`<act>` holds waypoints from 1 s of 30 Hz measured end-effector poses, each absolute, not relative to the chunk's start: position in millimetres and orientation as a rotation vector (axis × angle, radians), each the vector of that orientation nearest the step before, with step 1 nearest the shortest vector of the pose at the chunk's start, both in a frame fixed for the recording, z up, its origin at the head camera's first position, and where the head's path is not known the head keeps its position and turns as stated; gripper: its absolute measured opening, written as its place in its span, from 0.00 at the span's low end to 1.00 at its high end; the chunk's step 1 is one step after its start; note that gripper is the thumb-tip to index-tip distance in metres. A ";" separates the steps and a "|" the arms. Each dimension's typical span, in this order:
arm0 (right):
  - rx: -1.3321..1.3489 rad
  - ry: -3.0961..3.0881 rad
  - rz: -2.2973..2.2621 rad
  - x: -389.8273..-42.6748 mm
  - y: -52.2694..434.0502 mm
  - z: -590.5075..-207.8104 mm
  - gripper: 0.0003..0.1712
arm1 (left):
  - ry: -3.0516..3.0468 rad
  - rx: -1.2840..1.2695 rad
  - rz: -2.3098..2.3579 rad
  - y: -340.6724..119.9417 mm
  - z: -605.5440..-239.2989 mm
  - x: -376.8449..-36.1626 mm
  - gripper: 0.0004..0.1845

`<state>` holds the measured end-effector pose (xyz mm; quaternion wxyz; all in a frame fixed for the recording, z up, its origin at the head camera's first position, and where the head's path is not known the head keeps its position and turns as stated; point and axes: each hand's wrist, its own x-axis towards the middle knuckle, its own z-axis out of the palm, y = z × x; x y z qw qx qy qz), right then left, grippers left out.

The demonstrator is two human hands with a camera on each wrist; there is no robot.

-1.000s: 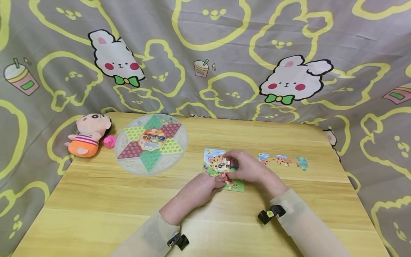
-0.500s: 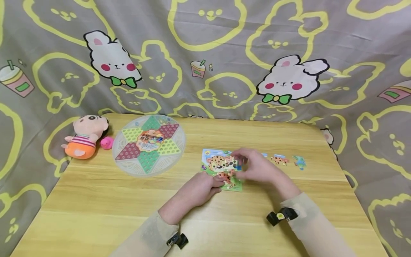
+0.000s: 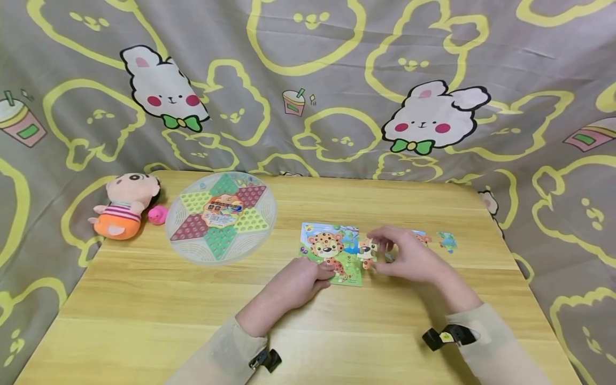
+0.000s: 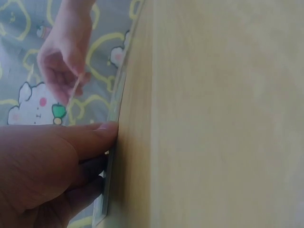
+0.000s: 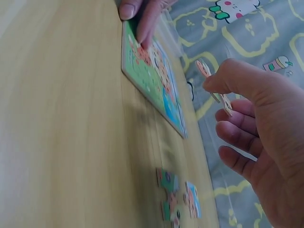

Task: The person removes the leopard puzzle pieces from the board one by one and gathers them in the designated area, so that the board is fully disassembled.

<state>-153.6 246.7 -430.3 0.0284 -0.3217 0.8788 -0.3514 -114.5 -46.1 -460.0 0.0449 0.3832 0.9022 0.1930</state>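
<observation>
A puzzle board (image 3: 347,270) with a spotted cub on a green and blue scene lies on the table. My left hand (image 3: 300,278) holds its near left part, thumb at the edge and fingers on the printed top; in the left wrist view, the left hand (image 4: 52,166) is at the board's thin side. Just right of the board, my right hand (image 3: 409,252) pinches a puzzle piece (image 3: 367,249) showing part of a cub's face. In the right wrist view, that piece (image 5: 203,70) is raised between thumb and fingers, tilted on edge.
Loose puzzle pieces lie to the right, including a blue-green puzzle piece (image 3: 446,241) and one partly behind the right hand. Farther left are a round Chinese checkers board (image 3: 221,211), a pink toy duck (image 3: 156,215) and a plush doll (image 3: 124,208). A patterned curtain (image 3: 337,80) hangs behind.
My right hand has moved right with the puzzle piece, from over the puzzle board to beside it, uncovering the cub picture. The left hand stays on the board. The view has shifted slightly.
</observation>
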 end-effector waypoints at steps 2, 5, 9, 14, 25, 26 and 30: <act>-0.987 2.723 -1.077 -151.0 253.3 -430.6 0.32 | 2.757 1.160 0.581 -46.0 -459.6 -114.3 0.16; -0.990 2.760 -1.059 -147.1 263.5 -431.0 0.32 | 2.754 1.152 0.578 -46.0 -458.6 -114.0 0.16; -0.991 2.817 -1.030 -141.6 276.9 -430.2 0.33 | 2.751 1.150 0.580 -45.7 -458.2 -114.5 0.16; -0.983 2.836 -1.050 -134.6 294.9 -429.5 0.34 | 2.746 1.157 0.585 -45.7 -458.7 -115.1 0.16; -1.014 2.865 -1.104 -125.4 335.1 -438.4 0.34 | 2.747 1.141 0.602 -46.8 -457.9 -114.5 0.16; -0.999 2.869 -1.104 -124.3 338.2 -439.4 0.34 | 2.747 1.141 0.603 -46.9 -458.1 -114.6 0.16; -0.931 2.890 -1.092 -120.4 350.4 -444.5 0.35 | 2.746 1.131 0.619 -47.2 -458.9 -114.7 0.16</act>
